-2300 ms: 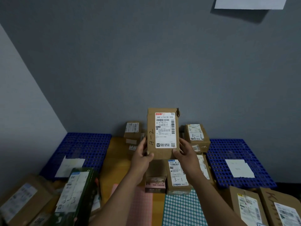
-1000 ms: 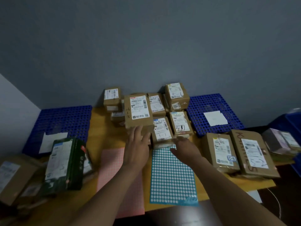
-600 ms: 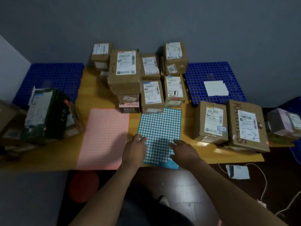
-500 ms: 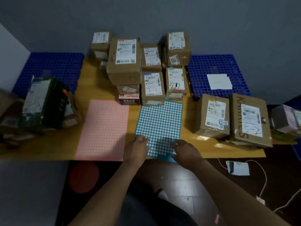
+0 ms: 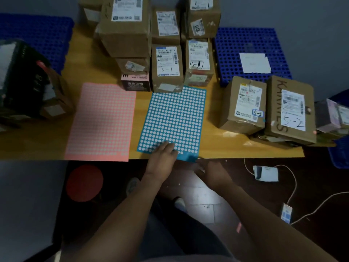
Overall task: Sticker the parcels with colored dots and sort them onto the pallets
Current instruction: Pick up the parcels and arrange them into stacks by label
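Observation:
A blue dot-sticker sheet (image 5: pixel 175 118) lies on the yellow table (image 5: pixel 222 146), with a pink dot-sticker sheet (image 5: pixel 102 120) to its left. My left hand (image 5: pixel 162 157) presses flat on the blue sheet's near edge. My right hand (image 5: pixel 211 173) is blurred, just off the table edge, its fingertips by the sheet's near right corner. Behind the sheets stand stacked brown parcels, among them a large box (image 5: pixel 124 33), one marked 3-1 (image 5: pixel 167 67) and one marked 5-1 (image 5: pixel 199 59). Blue pallets lie at the far right (image 5: pixel 236 40) and far left (image 5: pixel 37 31).
Parcels marked 5-3 (image 5: pixel 243 104) and 5-2 (image 5: pixel 290 110) sit at the table's right end. A dark green box (image 5: pixel 22 76) and other parcels crowd the left end. Below are a red stool (image 5: pixel 85 182) and a charger with cable (image 5: pixel 286 214) on the floor.
I set the parcel I was holding on the stack and brought both hands down to the blue sheet. Since then my right hand has slid back off the sheet to the table edge.

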